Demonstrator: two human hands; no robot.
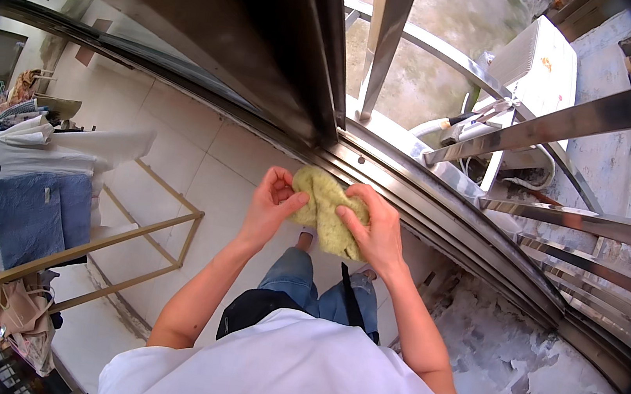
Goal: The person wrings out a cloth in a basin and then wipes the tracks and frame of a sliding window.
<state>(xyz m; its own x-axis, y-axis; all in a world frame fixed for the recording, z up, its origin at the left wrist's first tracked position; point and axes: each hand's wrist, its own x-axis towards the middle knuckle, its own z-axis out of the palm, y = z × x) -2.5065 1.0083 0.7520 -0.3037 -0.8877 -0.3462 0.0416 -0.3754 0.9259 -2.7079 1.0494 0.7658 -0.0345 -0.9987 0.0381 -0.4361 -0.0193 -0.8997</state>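
A crumpled yellow-green cleaning cloth [327,210] is held up between my two hands, in front of the window track. My left hand [275,204] pinches its left side, with thumb and fingers closed on the fabric. On the other side my right hand [375,224] grips the cloth, its thumb pressed on the front. The lower part of the cloth hangs down between the hands and has a small dark mark near its bottom edge. Just beyond the cloth runs the metal sliding-window track [425,203], apart from my fingers as far as I can tell.
A dark window frame [325,56] rises beyond my hands. Metal security bars [553,124] and a white outdoor unit [541,63] are outside at right. At left stands a gold drying rack [146,231] hung with clothes, including blue jeans [37,218]. Peeling wall [515,363] lies lower right.
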